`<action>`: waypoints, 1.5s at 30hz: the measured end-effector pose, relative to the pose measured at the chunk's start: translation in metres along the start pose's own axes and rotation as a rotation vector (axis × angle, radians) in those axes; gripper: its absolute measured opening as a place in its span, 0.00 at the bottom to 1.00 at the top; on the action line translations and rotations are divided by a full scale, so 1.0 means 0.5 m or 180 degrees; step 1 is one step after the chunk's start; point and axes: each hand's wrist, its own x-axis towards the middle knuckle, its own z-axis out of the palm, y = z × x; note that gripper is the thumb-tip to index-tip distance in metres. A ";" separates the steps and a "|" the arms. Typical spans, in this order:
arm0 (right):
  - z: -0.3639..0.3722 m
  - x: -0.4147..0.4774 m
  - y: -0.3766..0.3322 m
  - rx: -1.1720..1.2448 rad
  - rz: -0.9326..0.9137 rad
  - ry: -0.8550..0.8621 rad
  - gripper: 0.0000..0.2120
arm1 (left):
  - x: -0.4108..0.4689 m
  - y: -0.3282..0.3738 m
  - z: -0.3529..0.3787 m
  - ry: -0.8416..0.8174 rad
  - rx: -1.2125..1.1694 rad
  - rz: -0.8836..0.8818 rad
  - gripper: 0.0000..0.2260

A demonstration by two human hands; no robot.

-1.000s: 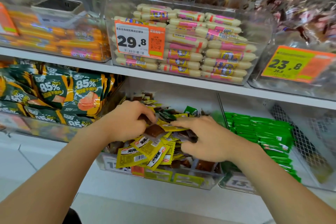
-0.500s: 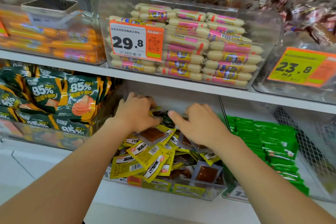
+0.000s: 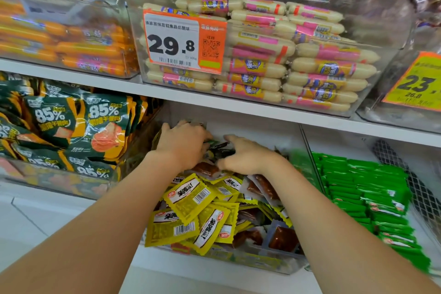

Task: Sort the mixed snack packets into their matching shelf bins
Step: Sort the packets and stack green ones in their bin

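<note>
Snack packets [image 3: 188,200], yellow ones mixed with clear packs of brown pieces, lie heaped in the clear bin [image 3: 238,260] at the middle of the lower shelf, spilling over its near rim. Both of my hands are in the far part of that heap. My left hand [image 3: 183,143] is palm down with fingers bent into the packets. My right hand [image 3: 245,155] is just to its right, fingers curved over a few dark packets [image 3: 219,147] that show between the 2 hands, thumb low beside a brown pack [image 3: 205,169]. The fingertips of both are buried, so I cannot tell whether either hand grasps a packet or only rests on the pile. Right of the bin, bright green packets [image 3: 365,188] lie in rows. Left of it are dark green bags [image 3: 71,126] marked 85%. On the shelf above, pale sausages [image 3: 310,62] with pink labels fill a clear bin behind a price tag [image 3: 171,43] reading 29.8, with orange sausages [image 3: 71,45] to the left and a yellow tag [image 3: 417,83] at the right edge.
</note>
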 end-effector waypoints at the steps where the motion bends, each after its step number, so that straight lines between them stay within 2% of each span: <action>1: 0.003 0.006 0.005 0.0004 -0.0056 -0.0040 0.41 | -0.002 -0.001 0.001 0.0165 0.0023 -0.0034 0.15; 8: 0.016 0.027 0.030 -0.0200 -0.0055 0.0399 0.28 | -0.030 -0.012 -0.010 0.0849 -0.0123 -0.0107 0.14; 10: 0.015 0.024 0.035 -0.0169 -0.0056 0.0504 0.28 | -0.042 -0.011 -0.017 0.1066 -0.0294 -0.0038 0.13; 12: 0.012 0.015 0.036 -0.0185 -0.0166 0.0678 0.34 | -0.054 -0.010 -0.021 0.1211 -0.0564 0.0038 0.12; 14: 0.010 0.000 0.032 -0.0462 -0.0386 0.0820 0.35 | -0.064 -0.007 -0.024 0.1224 -0.0968 0.0005 0.10; 17: 0.007 -0.011 0.029 -0.0723 -0.0701 0.0967 0.26 | -0.079 0.002 -0.031 0.1292 -0.1248 -0.0118 0.09; 19: 0.007 -0.017 0.030 -0.0673 -0.0811 0.0862 0.24 | -0.093 0.012 -0.037 0.1266 -0.1358 -0.0197 0.08; 23: 0.011 -0.022 0.028 -0.1088 -0.0857 0.0694 0.29 | -0.122 0.020 -0.040 0.1103 -0.1492 -0.0437 0.09; 25: 0.010 -0.018 0.029 -0.1024 -0.0787 0.0563 0.30 | -0.129 0.011 -0.041 0.1138 -0.1409 -0.0584 0.08; 27: 0.006 -0.015 0.030 -0.1014 -0.0784 0.0388 0.36 | -0.133 0.006 -0.047 0.1167 -0.1336 -0.0685 0.07; 29: 0.005 -0.012 0.027 -0.1301 -0.0805 0.0228 0.37 | -0.134 0.009 -0.051 0.1149 -0.1292 -0.0715 0.06; 33: 0.007 -0.003 0.021 -0.1465 -0.0914 0.0222 0.30 | -0.129 0.019 -0.050 0.1129 -0.1203 -0.0689 0.04; 36: 0.018 0.005 0.019 -0.1571 -0.0939 0.0648 0.23 | -0.125 0.017 -0.049 0.1059 -0.1215 -0.0716 0.04; 38: 0.025 0.011 0.018 -0.1445 -0.0890 0.0833 0.20 | -0.125 0.016 -0.050 0.1048 -0.1234 -0.0754 0.04; 41: 0.015 0.005 0.025 -0.0826 -0.0768 0.1040 0.16 | -0.127 0.015 -0.052 0.1073 -0.1317 -0.0777 0.08; 45: -0.012 -0.043 0.028 -0.0255 -0.0801 0.1331 0.15 | -0.132 0.008 -0.062 0.1129 -0.1507 -0.0868 0.09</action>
